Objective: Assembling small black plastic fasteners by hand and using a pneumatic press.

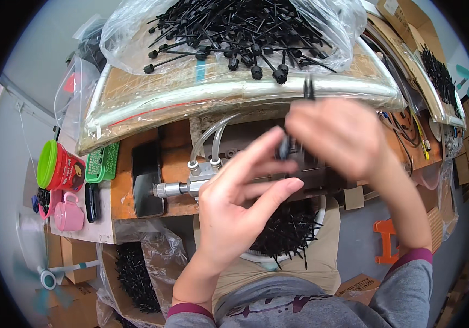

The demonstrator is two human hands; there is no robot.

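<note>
- Thin black stems [281,235] are kept in a white basin [321,214], probably for easy reach
- The left hand [231,216] is held with fingers apart; the right hand's [338,136] blurred grip cannot be told
- A slim black rod [311,90] is seen by the film-wrapped tray's [234,93] near edge
- Knobbed plastic pieces [240,41] are heaped behind, seemingly contained by that padded edge

We see matt black plastic parts [253,41], glossy, crinkled clear film [128,35] and brown cardboard [130,87]. Our table [122,188] looks like worn wood; the cylinder [172,189] is smooth metal, the tubes [198,144] translucent plastic, the phone [146,164] glossy. Our grey sleeves [406,290] are matt cloth.
</note>
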